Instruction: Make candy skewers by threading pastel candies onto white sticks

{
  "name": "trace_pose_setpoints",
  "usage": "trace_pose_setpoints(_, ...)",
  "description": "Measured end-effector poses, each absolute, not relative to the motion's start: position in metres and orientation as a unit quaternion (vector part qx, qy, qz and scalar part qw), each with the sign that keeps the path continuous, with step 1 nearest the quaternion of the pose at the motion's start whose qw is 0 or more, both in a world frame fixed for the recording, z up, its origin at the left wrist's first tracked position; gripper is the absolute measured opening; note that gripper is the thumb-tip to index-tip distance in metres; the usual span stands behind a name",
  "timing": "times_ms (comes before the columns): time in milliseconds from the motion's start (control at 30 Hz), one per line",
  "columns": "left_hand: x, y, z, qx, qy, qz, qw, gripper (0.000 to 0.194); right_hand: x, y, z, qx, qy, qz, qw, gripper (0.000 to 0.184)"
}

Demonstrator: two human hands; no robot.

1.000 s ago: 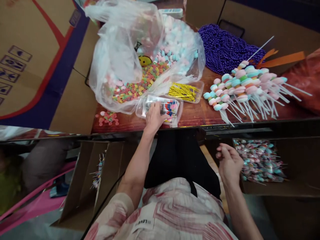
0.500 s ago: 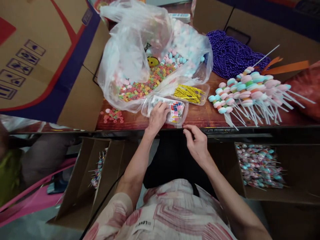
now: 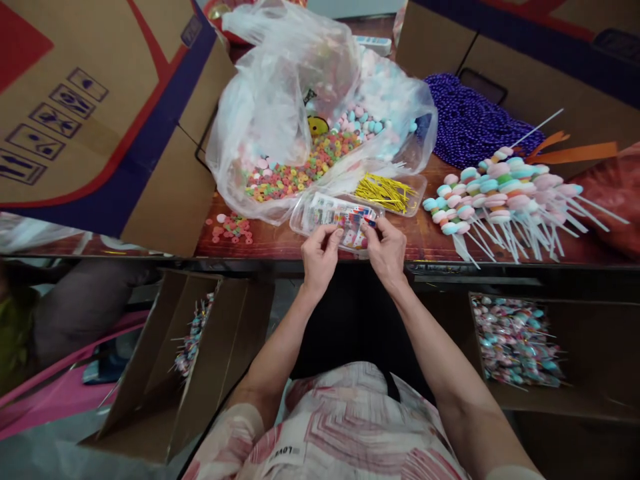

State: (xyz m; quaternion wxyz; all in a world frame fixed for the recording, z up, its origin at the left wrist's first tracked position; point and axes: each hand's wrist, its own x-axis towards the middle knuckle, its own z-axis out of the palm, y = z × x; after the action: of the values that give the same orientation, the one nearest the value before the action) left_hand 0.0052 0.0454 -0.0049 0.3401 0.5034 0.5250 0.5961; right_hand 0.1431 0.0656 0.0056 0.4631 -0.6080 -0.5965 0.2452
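Observation:
My left hand (image 3: 321, 259) pinches the near left edge of a small clear plastic bag (image 3: 354, 236) with a colourful print. On its right side, my right hand (image 3: 389, 248) grips the same bag between thumb and fingers. Both hands are over the front of a shallow clear plastic tray (image 3: 296, 220), where more printed bags (image 3: 323, 208) lie. The held bag overlaps those below, so its outline is hard to make out. Just behind my right hand, gold twist ties (image 3: 385, 192) fill another clear tray.
Large plastic sacks (image 3: 280, 113) hold ring candies (image 3: 305, 167) and pastel candies. To the right lie candy skewers (image 3: 500, 193) and purple beaded strands (image 3: 470, 120). Cardboard boxes (image 3: 165, 160) flank the table. Open cartons below hold wrapped skewers (image 3: 515, 340). Loose candies (image 3: 230, 229) lie left.
My left hand has drawn back toward me from the stack of bags. My right hand has moved up and left from the table edge and now grips the bag too.

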Motion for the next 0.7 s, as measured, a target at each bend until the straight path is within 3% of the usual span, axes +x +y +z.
trace_pose_setpoints(133,0.014,0.033,-0.005,0.405,0.5,0.586,0.493,0.031,0.144,0.074,0.0,-0.629,-0.645,0.149,0.407,0.026)
trace_pose_setpoints(267,0.016,0.036,-0.002,0.34,0.493,0.59,0.541,0.037,0.144,0.082,-0.007,-0.64,-0.678,0.053,0.359,0.017)
trace_pose_setpoints(367,0.014,0.038,0.0,0.305,0.478,0.592,0.572,0.038,0.145,0.084,-0.007,-0.633,-0.668,0.05,0.389,0.019)
trace_pose_setpoints(467,0.015,0.036,0.005,0.27,0.459,0.59,0.607,0.036,0.147,0.08,0.0,-0.603,-0.642,0.125,0.457,0.022)
trace_pose_setpoints(567,0.018,0.034,0.011,0.248,0.439,0.602,0.619,0.036,0.146,0.067,0.009,-0.55,-0.593,0.288,0.512,0.03)
trace_pose_setpoints(700,0.022,0.031,0.016,0.23,0.424,0.63,0.608,0.038,0.147,0.04,0.016,-0.512,-0.549,0.415,0.514,0.034)
